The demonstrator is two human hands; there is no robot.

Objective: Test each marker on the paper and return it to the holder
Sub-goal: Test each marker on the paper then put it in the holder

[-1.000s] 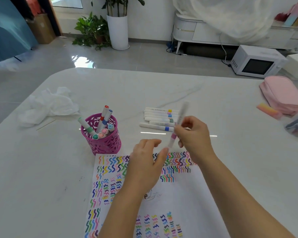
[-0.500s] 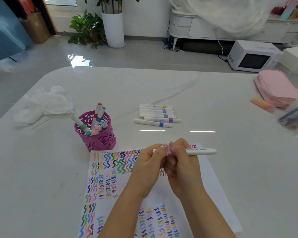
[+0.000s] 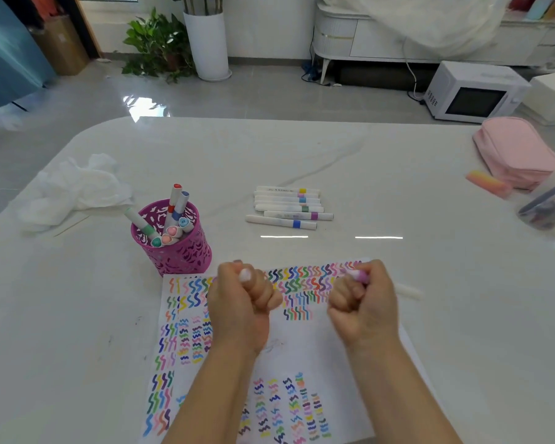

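My right hand (image 3: 364,302) grips a white marker (image 3: 406,290) with a pink band; its pink end pokes out above my fist and its barrel sticks out to the right. My left hand (image 3: 242,299) is closed around the marker's white cap (image 3: 245,274), a hand's width to the left. Both hands hover over the paper (image 3: 289,347) covered in coloured squiggles. The pink mesh holder (image 3: 173,251) with several markers stands to the paper's upper left. Several capped markers (image 3: 289,208) lie in a row beyond the paper.
A crumpled white tissue (image 3: 74,187) lies at the left of the white table (image 3: 398,187). At the right edge are a pink pouch (image 3: 516,152), a pink-yellow eraser (image 3: 489,184) and a clear container (image 3: 548,203) of pens.
My hands were joined on the marker half a second ago; now they have pulled apart, the cap in the left and the marker body in the right.
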